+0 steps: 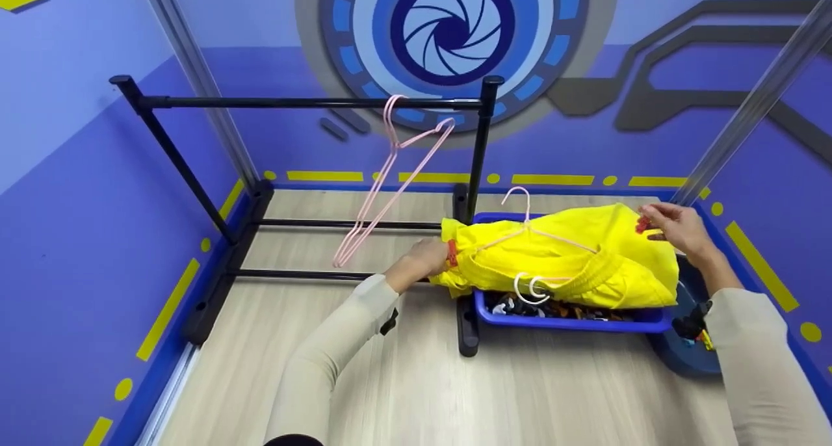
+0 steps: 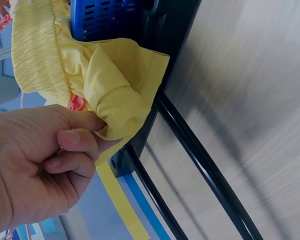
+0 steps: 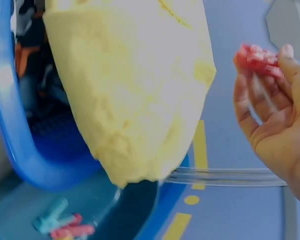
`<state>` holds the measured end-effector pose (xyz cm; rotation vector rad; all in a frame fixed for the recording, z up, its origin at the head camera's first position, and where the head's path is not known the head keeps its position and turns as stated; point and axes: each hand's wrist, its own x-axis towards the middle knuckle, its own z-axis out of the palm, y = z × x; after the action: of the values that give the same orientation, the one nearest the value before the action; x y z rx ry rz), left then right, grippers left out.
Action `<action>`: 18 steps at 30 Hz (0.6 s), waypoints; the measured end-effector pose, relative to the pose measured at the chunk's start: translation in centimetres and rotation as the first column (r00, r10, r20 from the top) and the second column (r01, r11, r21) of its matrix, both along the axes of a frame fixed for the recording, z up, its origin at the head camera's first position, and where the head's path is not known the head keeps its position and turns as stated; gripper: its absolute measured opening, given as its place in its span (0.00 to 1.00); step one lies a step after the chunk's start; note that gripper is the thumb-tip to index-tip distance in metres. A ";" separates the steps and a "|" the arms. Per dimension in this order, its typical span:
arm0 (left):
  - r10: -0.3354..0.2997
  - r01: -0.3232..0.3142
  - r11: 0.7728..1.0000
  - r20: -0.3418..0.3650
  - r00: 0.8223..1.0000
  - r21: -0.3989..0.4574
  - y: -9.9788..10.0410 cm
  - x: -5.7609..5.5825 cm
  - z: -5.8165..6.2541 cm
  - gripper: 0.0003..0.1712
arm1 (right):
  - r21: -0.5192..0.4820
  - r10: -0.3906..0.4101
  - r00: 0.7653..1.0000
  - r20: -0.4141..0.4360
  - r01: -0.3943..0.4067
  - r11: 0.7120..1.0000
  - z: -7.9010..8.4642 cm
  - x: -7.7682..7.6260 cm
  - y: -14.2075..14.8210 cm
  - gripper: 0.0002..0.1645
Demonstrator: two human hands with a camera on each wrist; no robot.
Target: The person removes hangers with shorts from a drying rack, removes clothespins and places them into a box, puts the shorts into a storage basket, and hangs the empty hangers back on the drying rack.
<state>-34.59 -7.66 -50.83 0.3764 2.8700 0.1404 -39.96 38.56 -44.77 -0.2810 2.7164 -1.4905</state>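
Note:
A yellow garment (image 1: 624,270) with a gathered elastic band lies across a blue basket (image 1: 572,324). On top of it rests a pink wire hanger (image 1: 527,226), its hook pointing toward the wall. My left hand (image 1: 424,257) pinches the garment's left end between thumb and fingers, beside a red clothespin (image 1: 452,253) on the cloth. Over the garment's far right side, my right hand (image 1: 682,231) holds another red clothespin (image 3: 257,59) at its fingertips. Two white curved hooks (image 1: 530,288) show at the garment's near edge.
Left of the basket stands a black clothes rack (image 1: 292,103), with pink hangers (image 1: 374,205) on its top bar. A dark tub (image 1: 682,361) with colourful clothespins (image 3: 65,227) sits to the right, partly behind my sleeve. Dark mixed items (image 1: 539,308) fill the basket under the garment.

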 end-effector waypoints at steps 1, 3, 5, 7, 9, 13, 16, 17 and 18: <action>-0.001 0.001 1.000 0.002 1.000 -0.006 0.0 0.0 0.0 0.09 | 0.041 -0.008 1.000 -0.016 0.009 0.999 0.2 0.0 0.1 0.25; -0.001 0.001 1.000 0.007 1.000 -0.013 -0.1 -0.1 -0.1 0.10 | 0.086 -0.041 0.998 -0.045 0.044 0.995 0.4 0.0 0.3 0.33; -0.007 0.007 1.000 0.005 1.000 -0.027 -0.2 -0.2 -0.2 0.11 | 0.095 -0.081 0.995 -0.057 0.086 0.992 0.6 0.0 0.7 0.38; -0.007 0.007 0.999 0.007 1.000 -0.033 -0.4 -0.3 -0.2 0.11 | 0.089 -0.125 0.990 -0.062 0.131 0.987 0.8 0.1 1.2 0.40; -0.011 0.011 0.999 -0.008 1.000 -0.032 -0.6 -0.8 -0.8 0.10 | 0.106 -0.172 0.982 -0.071 0.179 0.978 0.9 0.2 1.8 0.39; -0.015 0.014 0.999 -0.021 1.000 -0.043 -0.7 -0.8 -0.6 0.10 | 0.265 -0.241 0.966 -0.093 0.257 0.929 1.0 0.5 3.2 0.34; -0.010 0.009 0.999 -0.027 1.000 -0.048 -0.5 -0.4 0.2 0.11 | 0.405 -0.238 0.966 -0.099 0.257 0.877 0.6 0.8 4.3 0.25; -0.010 0.008 0.999 -0.032 0.999 -0.045 -0.4 -0.4 0.1 0.11 | 0.447 -0.231 0.968 -0.096 0.250 0.859 0.4 0.9 4.8 0.23; -0.009 0.007 0.999 -0.038 0.999 -0.044 -0.4 -0.3 0.1 0.11 | 0.481 -0.222 0.971 -0.089 0.237 0.844 0.0 1.1 5.2 0.20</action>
<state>-34.93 -8.05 -50.77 0.3865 2.9036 0.0697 -38.87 43.75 -44.74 0.0456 3.1136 -0.7707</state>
